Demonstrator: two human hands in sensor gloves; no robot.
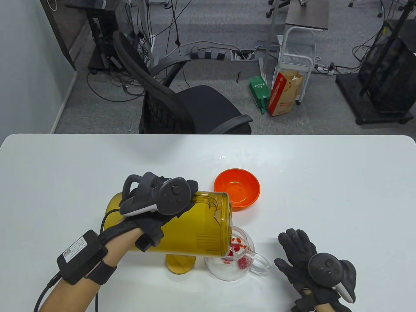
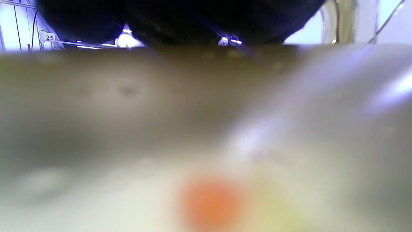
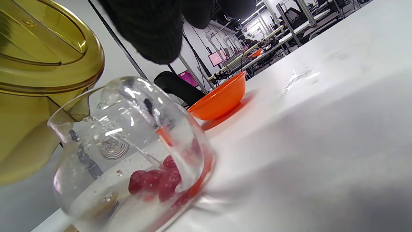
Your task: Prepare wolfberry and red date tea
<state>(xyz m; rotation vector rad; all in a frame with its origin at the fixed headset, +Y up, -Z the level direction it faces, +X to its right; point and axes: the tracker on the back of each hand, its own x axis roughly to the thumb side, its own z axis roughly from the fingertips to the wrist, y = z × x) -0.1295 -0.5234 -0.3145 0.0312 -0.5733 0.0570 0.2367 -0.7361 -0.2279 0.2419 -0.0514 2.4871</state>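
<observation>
My left hand (image 1: pixel 159 208) grips a yellow translucent pitcher (image 1: pixel 191 227), tipped on its side with its mouth over a clear glass teapot (image 1: pixel 234 260). The teapot holds red dates and wolfberries (image 1: pixel 239 256) in water. In the right wrist view the pitcher (image 3: pixel 38 64) hangs over the teapot (image 3: pixel 128 154), and the dates (image 3: pixel 157 183) float inside. My right hand (image 1: pixel 308 260) rests flat on the table, open and empty, just right of the teapot's handle. The left wrist view is a close blur of the pitcher wall (image 2: pixel 161 106).
An orange bowl (image 1: pixel 237 188), empty, stands behind the teapot; it also shows in the right wrist view (image 3: pixel 222 100). A round wooden lid (image 1: pixel 180 265) lies under the tipped pitcher. A small water spill (image 1: pixel 222 157) marks the table further back. A black office chair (image 1: pixel 182 107) stands beyond the far edge.
</observation>
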